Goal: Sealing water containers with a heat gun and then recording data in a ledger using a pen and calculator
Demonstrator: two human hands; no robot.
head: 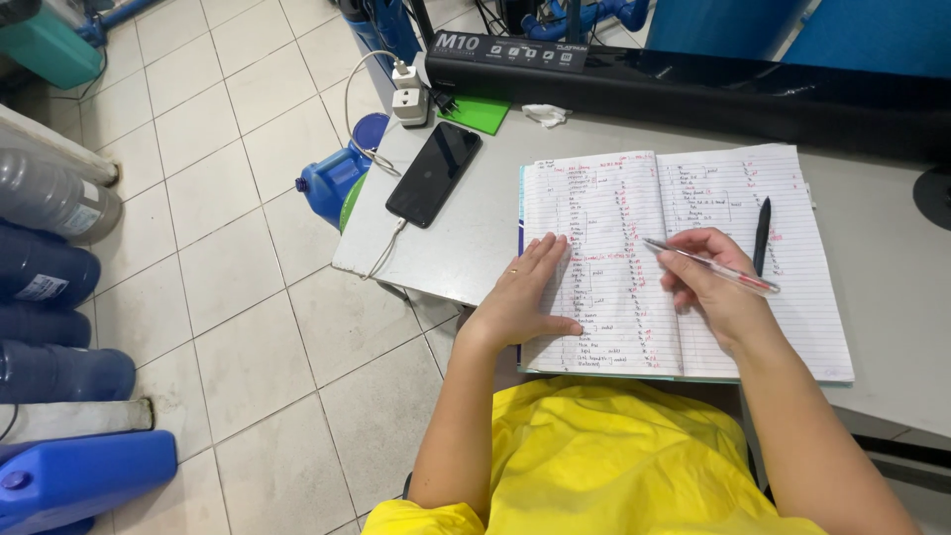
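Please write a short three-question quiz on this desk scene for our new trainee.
1. True or false: the left hand lies flat on the open notebook.
2. What does the right hand hold? A) red pen B) phone C) black pen
3. What is plugged into the black phone on the grey table?

Key: 1 true; 2 A; 3 a white cable. The black pen lies on the right page.

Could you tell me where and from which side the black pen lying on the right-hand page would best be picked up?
Probably at mid-barrel. The black pen lies nearly upright across the right page of the notebook, free of both hands. Pinch it across its narrow width from above, fingers at left and right. The right hand, already holding a red pen, sits just left of it.
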